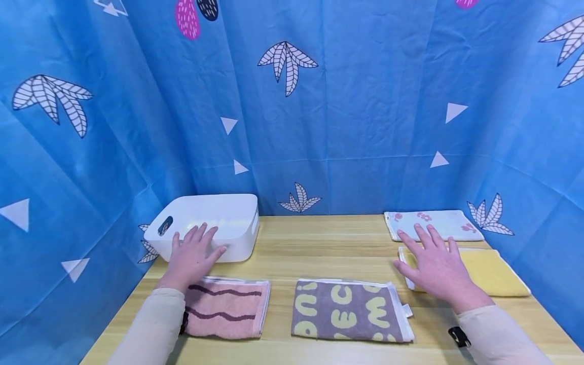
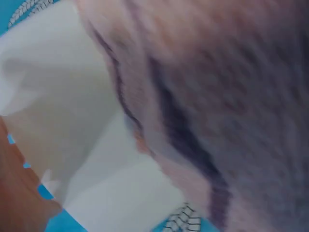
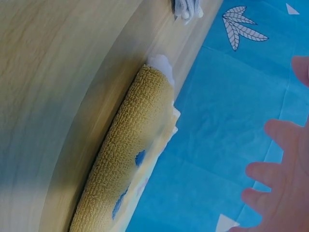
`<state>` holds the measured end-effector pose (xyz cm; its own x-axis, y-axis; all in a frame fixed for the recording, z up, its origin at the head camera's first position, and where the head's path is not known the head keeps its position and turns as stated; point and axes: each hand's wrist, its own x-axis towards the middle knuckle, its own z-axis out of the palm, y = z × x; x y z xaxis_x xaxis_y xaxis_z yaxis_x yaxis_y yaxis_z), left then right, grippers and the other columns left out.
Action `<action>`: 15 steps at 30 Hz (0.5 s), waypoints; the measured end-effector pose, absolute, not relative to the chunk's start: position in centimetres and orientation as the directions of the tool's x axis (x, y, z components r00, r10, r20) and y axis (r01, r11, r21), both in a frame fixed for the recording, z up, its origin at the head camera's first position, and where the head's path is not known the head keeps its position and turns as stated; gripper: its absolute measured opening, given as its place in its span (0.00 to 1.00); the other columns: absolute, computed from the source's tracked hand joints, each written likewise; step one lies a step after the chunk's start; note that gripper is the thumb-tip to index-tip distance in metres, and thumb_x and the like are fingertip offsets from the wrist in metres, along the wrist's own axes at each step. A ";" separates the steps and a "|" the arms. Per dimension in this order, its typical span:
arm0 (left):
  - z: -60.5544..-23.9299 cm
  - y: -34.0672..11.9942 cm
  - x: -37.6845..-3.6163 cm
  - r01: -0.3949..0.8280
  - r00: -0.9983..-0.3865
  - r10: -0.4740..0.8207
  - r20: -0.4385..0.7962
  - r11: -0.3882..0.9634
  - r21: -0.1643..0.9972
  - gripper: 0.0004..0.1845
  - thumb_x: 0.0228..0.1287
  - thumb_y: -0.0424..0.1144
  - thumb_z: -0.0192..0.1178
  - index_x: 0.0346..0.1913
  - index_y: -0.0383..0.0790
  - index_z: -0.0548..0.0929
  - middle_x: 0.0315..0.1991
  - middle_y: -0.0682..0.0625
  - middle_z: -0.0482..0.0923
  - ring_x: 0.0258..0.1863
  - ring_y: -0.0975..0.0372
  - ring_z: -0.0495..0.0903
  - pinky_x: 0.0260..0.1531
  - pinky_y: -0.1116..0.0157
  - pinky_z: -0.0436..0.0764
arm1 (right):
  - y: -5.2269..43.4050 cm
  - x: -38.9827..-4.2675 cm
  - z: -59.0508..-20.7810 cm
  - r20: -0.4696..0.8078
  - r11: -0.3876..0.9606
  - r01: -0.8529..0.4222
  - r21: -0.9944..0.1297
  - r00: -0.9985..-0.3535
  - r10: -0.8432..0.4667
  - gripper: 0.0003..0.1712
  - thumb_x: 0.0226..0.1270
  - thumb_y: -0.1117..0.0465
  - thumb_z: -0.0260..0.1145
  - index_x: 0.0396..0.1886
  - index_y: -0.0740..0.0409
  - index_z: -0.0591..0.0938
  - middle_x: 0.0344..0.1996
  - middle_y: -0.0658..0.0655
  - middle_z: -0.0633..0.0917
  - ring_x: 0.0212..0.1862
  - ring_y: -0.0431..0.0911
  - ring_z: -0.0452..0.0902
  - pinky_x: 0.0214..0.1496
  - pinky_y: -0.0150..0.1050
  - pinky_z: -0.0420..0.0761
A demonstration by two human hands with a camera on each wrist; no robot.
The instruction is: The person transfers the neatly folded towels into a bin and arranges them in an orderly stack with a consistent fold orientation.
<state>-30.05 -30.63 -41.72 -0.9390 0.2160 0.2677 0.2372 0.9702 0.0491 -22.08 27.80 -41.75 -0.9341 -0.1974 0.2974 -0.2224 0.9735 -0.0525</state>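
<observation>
My left hand (image 1: 193, 253) hovers with spread fingers over the far edge of a folded pink towel with dark wavy stripes (image 1: 225, 314), just in front of a white plastic bin (image 1: 207, 223). The left wrist view is blurred; it shows the pink towel (image 2: 212, 96) and the white bin (image 2: 72, 125). Fingers spread, my right hand (image 1: 433, 263) is held over the left end of a folded yellow towel (image 1: 493, 274). From the right wrist, the yellow towel (image 3: 130, 159) lies on the table and my fingers (image 3: 280, 179) are straight. Neither hand holds anything.
A folded grey towel with yellow letters (image 1: 349, 309) lies at the front centre of the wooden table (image 1: 319, 243). A white towel with pink flowers (image 1: 433, 224) lies behind the yellow one. Blue patterned cloth (image 1: 319, 101) walls the table on three sides.
</observation>
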 end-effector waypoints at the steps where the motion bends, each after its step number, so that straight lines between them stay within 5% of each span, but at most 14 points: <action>1: -41.8 -30.9 -30.1 0.234 -0.938 0.211 0.275 0.971 0.053 0.43 0.73 0.70 0.43 0.77 0.42 0.62 0.77 0.34 0.54 0.75 0.36 0.51 0.66 0.30 0.35 | 27.8 -22.1 -41.8 0.296 0.974 -0.222 -0.053 -0.935 -0.197 0.50 0.68 0.24 0.51 0.78 0.51 0.65 0.76 0.71 0.58 0.75 0.72 0.46 0.64 0.79 0.44; 15: -41.9 -33.9 -30.2 0.167 -0.946 0.127 0.299 0.979 0.114 0.44 0.70 0.73 0.43 0.66 0.36 0.75 0.65 0.32 0.72 0.67 0.36 0.62 0.64 0.28 0.34 | 27.8 -21.8 -41.8 0.276 0.974 -0.214 -0.079 -0.943 -0.185 0.49 0.69 0.24 0.50 0.78 0.50 0.64 0.76 0.71 0.57 0.75 0.72 0.45 0.65 0.78 0.43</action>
